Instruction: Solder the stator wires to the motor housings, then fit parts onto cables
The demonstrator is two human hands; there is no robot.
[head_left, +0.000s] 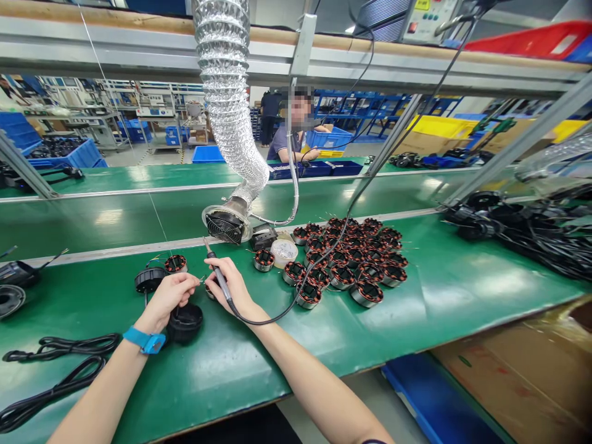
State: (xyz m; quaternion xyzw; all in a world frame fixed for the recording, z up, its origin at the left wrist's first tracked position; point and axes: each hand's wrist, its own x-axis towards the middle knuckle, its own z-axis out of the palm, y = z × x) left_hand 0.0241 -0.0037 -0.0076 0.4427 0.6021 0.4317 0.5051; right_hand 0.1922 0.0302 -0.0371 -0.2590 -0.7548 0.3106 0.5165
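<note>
L hand (170, 297) pinching thin wire (202, 280); R hand (235, 288) gripping soldering iron (222, 283); stators (342, 277) grouped R on grn bench (430, 296).

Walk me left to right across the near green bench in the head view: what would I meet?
Coiled black cables, left hand, right hand holding a soldering iron, cluster of copper-wound rings, heap of black cables and parts.

Left arm (108, 382) extends from lower left, forearm bare, angled forward and right. Left grip (172, 296): thumb and forefinger pinched at the tips, other fingers curled beneath. Right arm (309, 376) extends from lower right, forearm bare, angled forward and left. Right grip (235, 285): fingers bent, closed pen-fashion, near the left fingertips.
</note>
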